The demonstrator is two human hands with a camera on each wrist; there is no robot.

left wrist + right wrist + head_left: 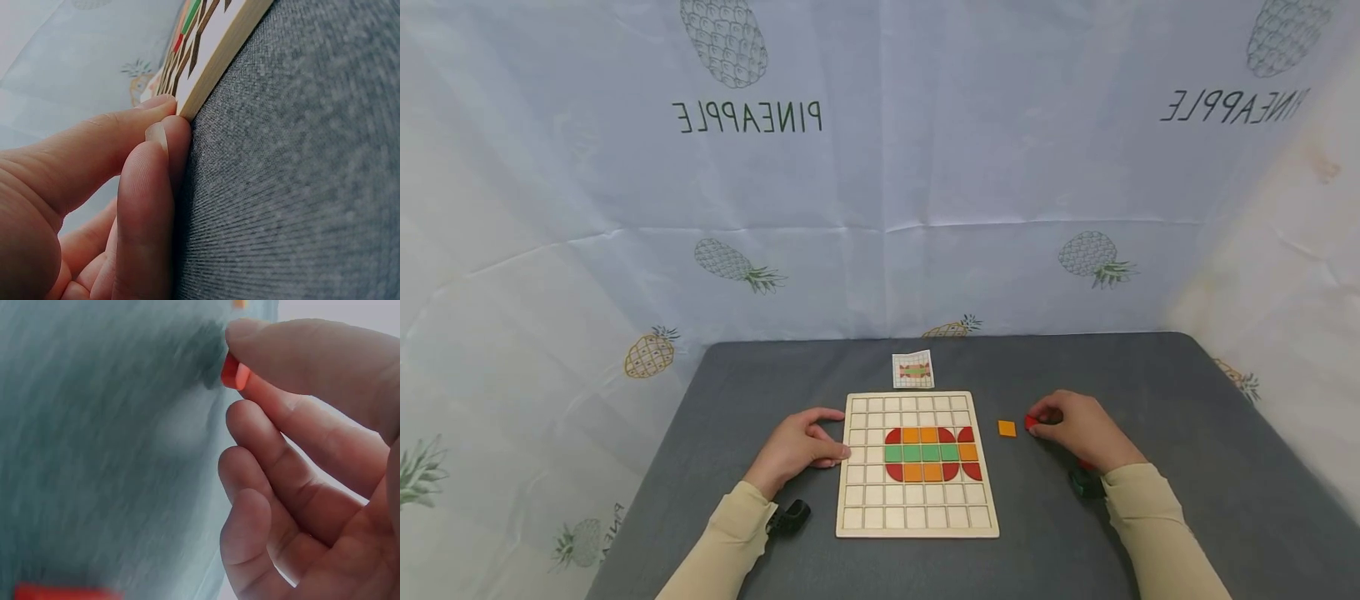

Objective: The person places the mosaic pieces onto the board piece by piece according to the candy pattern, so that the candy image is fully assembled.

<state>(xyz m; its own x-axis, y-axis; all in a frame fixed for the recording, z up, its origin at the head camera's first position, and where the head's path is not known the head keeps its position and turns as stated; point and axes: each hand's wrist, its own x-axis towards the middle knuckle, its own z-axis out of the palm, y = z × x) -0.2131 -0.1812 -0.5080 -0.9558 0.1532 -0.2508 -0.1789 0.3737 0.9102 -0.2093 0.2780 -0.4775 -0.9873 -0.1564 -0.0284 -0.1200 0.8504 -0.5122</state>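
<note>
A light wooden grid board [874, 517] lies on the grey table, with red rounded tiles, orange square tiles and a green row [921, 452] set in its cells. At the board's left edge is my left hand [797, 446]; in the left wrist view its thumb rests on the rim and fingertips press the side. To the right of the board, my right hand [1086, 429] pinches a small red tile [232, 372] between thumb and index finger, low over the table. Its other fingers curl loosely. Between board and right hand lies an orange square tile [1007, 428].
A small printed card [913, 369] with a similar coloured pattern lies behind the board. Another red piece [65, 592] lies on the table near the right wrist, partly hidden in the head view. A pineapple-print cloth [880, 183] hangs behind the table [760, 375].
</note>
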